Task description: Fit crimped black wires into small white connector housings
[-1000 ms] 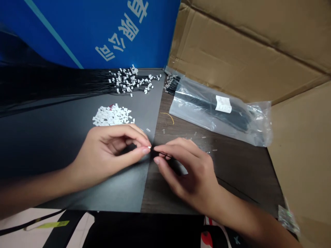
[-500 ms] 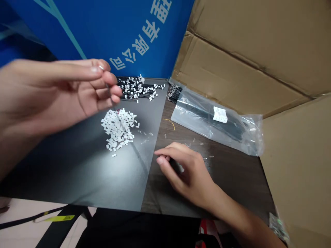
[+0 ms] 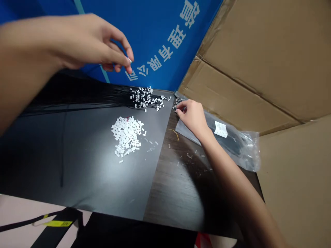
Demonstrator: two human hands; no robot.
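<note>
The left hand [image 3: 95,43] is lifting up high above the table. Its fingers are pinching narrow, holding a small white plastic piece [image 3: 129,60]. The right hand [image 3: 192,117] is reaching to the far corner of the table. Its fingers are bunching close together and touching the shiny metal ends of a bunch of black wires [image 3: 178,104]. I cannot tell if they are holding a wire. Those wire ends are poking out of a clear plastic bag [image 3: 232,146], which is lying on the table with black wires inside and a white label [image 3: 220,129] on it.

A black sheet [image 3: 77,165] is covering the left part of the brown wood table [image 3: 176,193]. On the sheet, a pile of white plastic connectors [image 3: 126,136] is sitting near the middle. Behind it, long black wires with white connectors [image 3: 144,98] are lying in a spread-out bunch. Tiny clear bits [image 3: 188,156] and a thin yellow wire [image 3: 174,133] are lying on the wood. A blue board [image 3: 155,44] with white writing is standing behind the table, and brown cardboard [image 3: 258,62] is standing beside it.
</note>
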